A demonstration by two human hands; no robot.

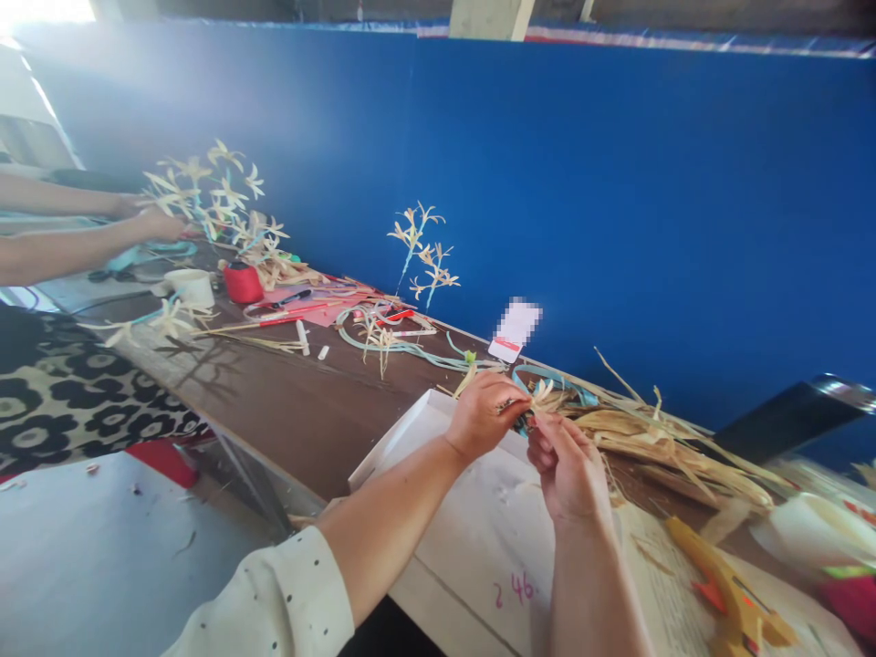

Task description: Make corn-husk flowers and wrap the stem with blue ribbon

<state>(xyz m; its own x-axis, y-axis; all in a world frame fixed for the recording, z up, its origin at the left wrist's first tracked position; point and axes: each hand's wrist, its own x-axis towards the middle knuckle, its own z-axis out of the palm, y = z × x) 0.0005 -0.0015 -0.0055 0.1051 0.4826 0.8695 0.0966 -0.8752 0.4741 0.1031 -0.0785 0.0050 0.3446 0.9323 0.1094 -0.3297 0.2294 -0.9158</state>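
My left hand (483, 415) and my right hand (568, 456) meet above a white box (403, 436), fingers pinched together. Between their fingertips is a small pale flower (543, 394) that looks made of dried husk. Both hands are closed on it; its lower part is hidden by my fingers. Just beyond the right hand lies a heap of dried husk strips (657, 443). A blue ribbon (581, 391) curls behind the flower. The box surface has "2 46" handwritten in pink.
A yellow hot glue gun (732, 589) lies at the lower right, near a white roll (814, 529). Finished-looking flower sprigs (424, 242) stand against the blue partition (616, 182). Red spool (243, 283), mug (190, 287) and cords cover the left. A co-worker's hands (161, 224) hold flower stems there.
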